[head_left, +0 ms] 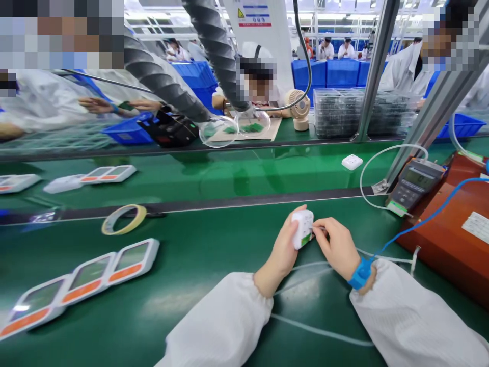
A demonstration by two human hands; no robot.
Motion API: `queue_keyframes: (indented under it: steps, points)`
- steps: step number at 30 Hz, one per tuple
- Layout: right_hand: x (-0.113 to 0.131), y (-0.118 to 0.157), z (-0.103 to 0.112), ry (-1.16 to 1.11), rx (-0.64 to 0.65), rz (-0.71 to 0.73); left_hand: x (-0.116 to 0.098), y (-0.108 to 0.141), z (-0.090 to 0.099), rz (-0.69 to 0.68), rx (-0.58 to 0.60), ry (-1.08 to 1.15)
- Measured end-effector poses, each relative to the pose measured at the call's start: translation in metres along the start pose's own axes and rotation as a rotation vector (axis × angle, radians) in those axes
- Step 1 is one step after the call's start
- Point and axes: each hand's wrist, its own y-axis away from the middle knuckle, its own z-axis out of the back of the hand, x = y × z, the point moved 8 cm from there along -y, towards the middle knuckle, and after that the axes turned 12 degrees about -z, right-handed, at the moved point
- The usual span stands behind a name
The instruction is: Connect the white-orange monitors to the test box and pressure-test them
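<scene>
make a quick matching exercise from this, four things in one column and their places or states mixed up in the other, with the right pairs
1. tape roll
2. strap
3. meter
4. left hand

a. holding the white device
b. beside the red box
c. pale yellow, left of both hands
d. blue, on the wrist of the right hand

Pairs: 1-c, 2-d, 3-b, 4-a

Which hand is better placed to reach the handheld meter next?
Probably the right hand: it is nearer the meter, though it pinches a thin item against the white device. The left hand grips that device, farther from the meter.
</scene>
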Motion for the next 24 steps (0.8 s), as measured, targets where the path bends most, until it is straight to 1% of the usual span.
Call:
queue_keyframes:
  steps: [2, 3, 8, 14, 24]
  points:
    - [0.001, 0.001, 0.001, -0.028, -0.001, 0.005, 0.002, 0.004, -0.005, -0.016, 0.052, -0.04]
    - [0.001, 0.001, 0.002, -0.035, 0.003, 0.005, 0.004, 0.006, -0.007, -0.012, 0.061, -0.046]
    - [0.005, 0.003, 0.002, -0.061, 0.027, 0.003, 0.003, 0.008, -0.007, -0.01, 0.045, -0.069]
    - [0.01, 0.004, 0.004, -0.103, 0.031, 0.003, 0.002, 0.008, -0.007, -0.023, 0.074, -0.129]
    - [0.012, 0.004, 0.005, -0.162, 0.038, 0.003, 0.002, 0.009, -0.007, -0.046, 0.113, -0.203]
